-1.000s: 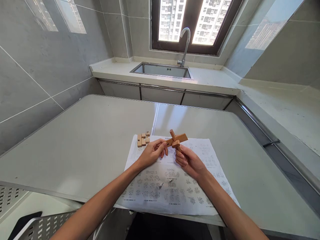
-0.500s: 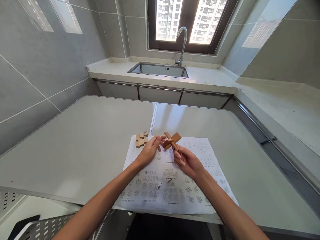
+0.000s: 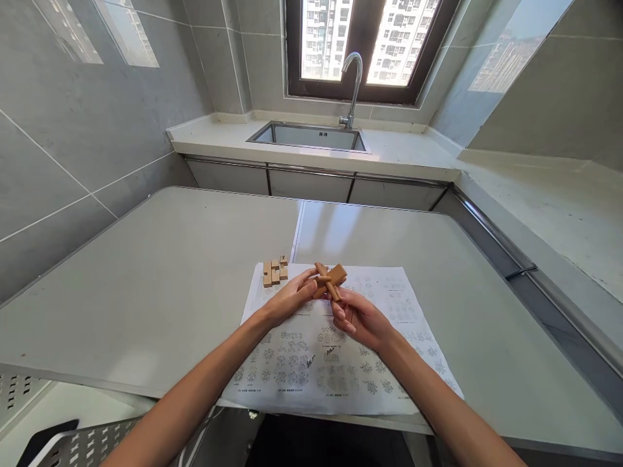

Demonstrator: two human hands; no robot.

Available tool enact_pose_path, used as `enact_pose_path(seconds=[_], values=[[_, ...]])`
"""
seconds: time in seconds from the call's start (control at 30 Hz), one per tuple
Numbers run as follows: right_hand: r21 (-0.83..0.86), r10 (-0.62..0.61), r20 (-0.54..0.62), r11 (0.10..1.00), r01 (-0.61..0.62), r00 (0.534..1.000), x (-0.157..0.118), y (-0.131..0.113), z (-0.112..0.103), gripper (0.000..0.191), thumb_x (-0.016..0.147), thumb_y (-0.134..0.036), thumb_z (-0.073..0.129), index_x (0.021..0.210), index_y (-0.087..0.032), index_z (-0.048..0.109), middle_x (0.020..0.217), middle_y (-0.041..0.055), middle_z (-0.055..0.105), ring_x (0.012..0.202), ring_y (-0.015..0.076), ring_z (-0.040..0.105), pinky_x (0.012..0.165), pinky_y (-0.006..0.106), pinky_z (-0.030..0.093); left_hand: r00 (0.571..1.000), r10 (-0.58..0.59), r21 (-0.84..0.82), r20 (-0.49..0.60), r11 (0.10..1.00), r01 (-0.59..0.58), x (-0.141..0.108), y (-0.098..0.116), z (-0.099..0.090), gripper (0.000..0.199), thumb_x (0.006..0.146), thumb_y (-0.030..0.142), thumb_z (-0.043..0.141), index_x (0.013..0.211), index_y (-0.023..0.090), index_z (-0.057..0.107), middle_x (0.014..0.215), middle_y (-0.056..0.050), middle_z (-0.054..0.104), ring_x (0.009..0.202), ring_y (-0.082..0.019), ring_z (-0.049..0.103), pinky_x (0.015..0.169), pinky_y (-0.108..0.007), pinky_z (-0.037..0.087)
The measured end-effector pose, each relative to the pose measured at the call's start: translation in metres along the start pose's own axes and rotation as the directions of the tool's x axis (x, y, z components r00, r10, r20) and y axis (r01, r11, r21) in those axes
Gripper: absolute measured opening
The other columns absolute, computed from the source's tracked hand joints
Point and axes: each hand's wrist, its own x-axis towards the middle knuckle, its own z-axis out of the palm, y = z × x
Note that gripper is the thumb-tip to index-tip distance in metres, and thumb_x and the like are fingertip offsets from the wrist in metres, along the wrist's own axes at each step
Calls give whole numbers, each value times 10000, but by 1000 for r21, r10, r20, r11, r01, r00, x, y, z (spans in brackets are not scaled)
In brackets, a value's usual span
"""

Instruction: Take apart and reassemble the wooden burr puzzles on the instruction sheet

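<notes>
A brown wooden interlocking puzzle [image 3: 335, 275], made of flat pieces crossing one another, is held up between both hands over the sheet. My left hand [image 3: 294, 295] has its fingers closed on the puzzle's left side. From the lower right, my right hand [image 3: 360, 314] pinches the near end of a crossing piece. Under the hands lies a large white instruction sheet [image 3: 302, 337] printed with rows of small diagrams. Left of my left hand, several lighter notched wooden blocks [image 3: 275, 271] sit close together at the sheet's upper left corner.
The grey-white table [image 3: 146, 279] spreads around the sheet, with a seam running across it. Beyond it are a counter with a sink [image 3: 311, 135] and a tap [image 3: 354, 91]. A perforated chair [image 3: 92, 444] stands at the lower left.
The puzzle has shifted slightly left and down and turned a little. My left hand has gone from touching its edge to gripping it, while my right hand keeps hold.
</notes>
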Motion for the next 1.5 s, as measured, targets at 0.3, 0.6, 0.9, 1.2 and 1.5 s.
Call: enact_pose_path(seconds=[0.3,0.6,0.9,1.2,1.5], values=[[-48,38,103,998,-33,994,-2,1,1,228,949,-371,709,873,-188,596,589,-66,501,422,64,347,457,215,300,996,-8,-41,89,999,12,-2,5,-5,851,779,644,816,1457,200,559,1433,-167,643,1391,-376,554,1187,-489,400],[-558,-453,-166,776,295,876,3,6,11,211,981,-394,618,1105,-247,704,1022,49,687,919,222,645,834,355,537,984,47,240,-173,971,-4,-4,11,6,891,624,401,982,1379,249,535,1238,-95,674,1184,-286,670,1094,-456,493],[-834,-676,-82,448,321,732,-1,4,11,208,984,-319,678,1191,-316,699,1129,59,683,1001,247,596,968,416,467,975,140,496,-172,868,-37,-6,12,10,870,635,449,956,1361,231,529,1013,-27,634,907,-202,620,870,-371,562],[-910,-662,5,307,277,749,-5,1,4,94,1011,-299,648,1038,-296,739,991,56,726,822,231,616,775,384,490,968,248,653,-44,741,-160,-8,3,7,900,669,402,933,1412,274,441,1257,-74,590,972,-212,632,858,-385,607],[-901,-577,43,331,282,815,-7,-6,-1,129,1027,-332,618,1042,-249,716,939,30,732,675,175,648,716,346,524,954,301,670,12,706,-231,-9,0,1,922,665,398,936,1430,310,428,1271,-67,584,976,-215,645,764,-370,651]])
